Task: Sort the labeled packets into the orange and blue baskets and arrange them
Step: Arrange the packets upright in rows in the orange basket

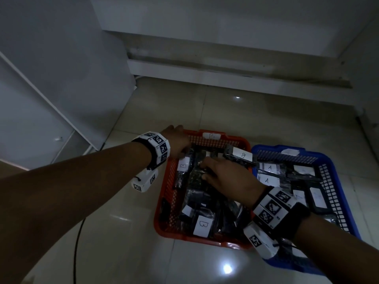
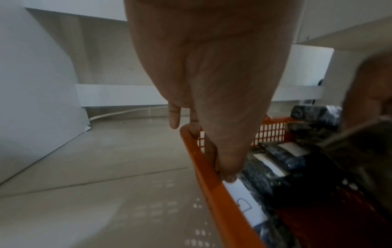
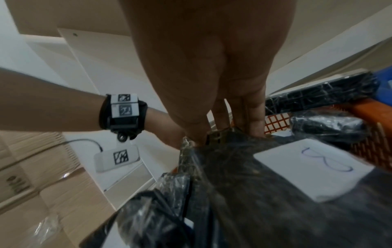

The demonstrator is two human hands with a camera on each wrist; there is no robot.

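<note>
An orange basket (image 1: pixel 205 241) full of dark plastic packets with white B labels sits on the tiled floor, and a blue basket (image 1: pixel 307 153) holding A-labelled packets (image 1: pixel 268 168) stands against its right side. My left hand (image 1: pixel 184 153) is at the orange basket's far left corner. Its thumb and forefinger (image 2: pixel 220 169) pinch the top of a B packet (image 2: pixel 244 199) standing against the orange rim (image 2: pixel 222 209), while its other fingers hang outside. My right hand (image 1: pixel 205 171) reaches into the orange basket, where thumb and fingers (image 3: pixel 224 135) grip the top edge of another B packet (image 3: pixel 254 184).
One B packet (image 1: pixel 242 155) lies across the orange basket's far right corner. A black cable (image 1: pixel 79 232) runs over the floor on the left. White panels stand to the left and a white step (image 1: pixel 225 74) at the back. Cardboard boxes (image 3: pixel 42 193) show in the right wrist view.
</note>
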